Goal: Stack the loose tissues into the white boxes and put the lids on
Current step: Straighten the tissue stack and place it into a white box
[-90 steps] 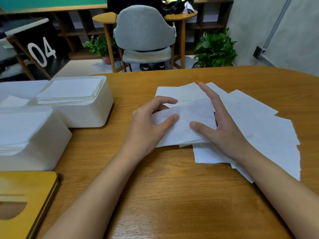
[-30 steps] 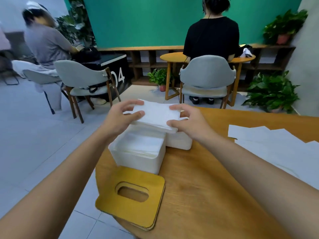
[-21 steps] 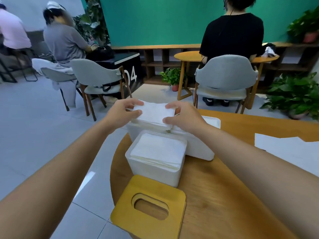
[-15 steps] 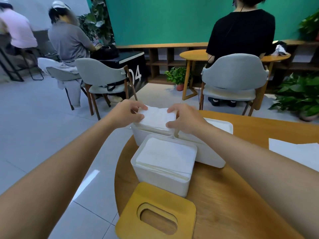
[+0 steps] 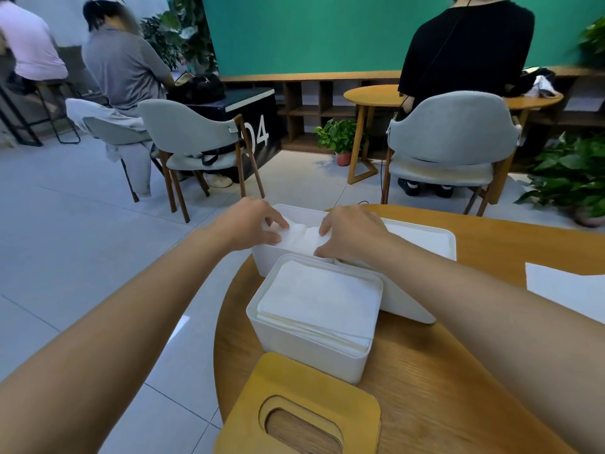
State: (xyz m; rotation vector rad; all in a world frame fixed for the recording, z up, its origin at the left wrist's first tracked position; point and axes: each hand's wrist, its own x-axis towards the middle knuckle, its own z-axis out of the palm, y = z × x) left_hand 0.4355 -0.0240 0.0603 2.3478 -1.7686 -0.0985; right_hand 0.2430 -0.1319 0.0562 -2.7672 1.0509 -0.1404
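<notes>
Folded white tissue stack [image 5: 302, 239], pinched endwise between left hand [image 5: 252, 224] and right hand [image 5: 352, 232]; open white plastic box [image 5: 265, 261] directly beneath the grip.

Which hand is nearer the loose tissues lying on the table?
Right. The right hand holds the tissue stack at the end facing the loose tissues; the left hand holds its opposite end, farther away.

Lid [image 5: 294, 376] before box [image 5: 304, 353], loose tissues [image 5: 569, 291] right
</notes>
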